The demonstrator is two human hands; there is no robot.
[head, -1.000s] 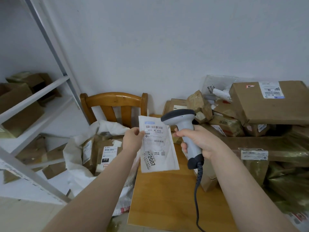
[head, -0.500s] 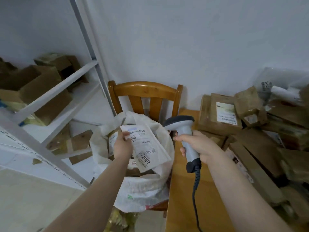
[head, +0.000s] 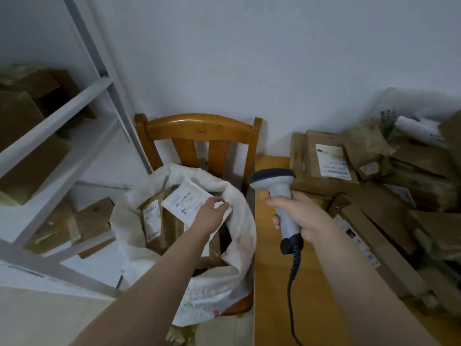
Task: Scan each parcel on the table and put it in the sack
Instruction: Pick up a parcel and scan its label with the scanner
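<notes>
Pinching the white mailer by its corner with the left hand, right at the mouth of the sack on the chair. Gripping the scanner in the right hand over the table. Looks light, flat, floppy, probably slick, so best grabbed at an edge.

The left hand's fingers lie on the near corner of a white parcel in the sack's open mouth, with brown parcels left of them. Right of those fingers, the right hand grips an upright scanner above the table. Boxes are piled further right.
</notes>
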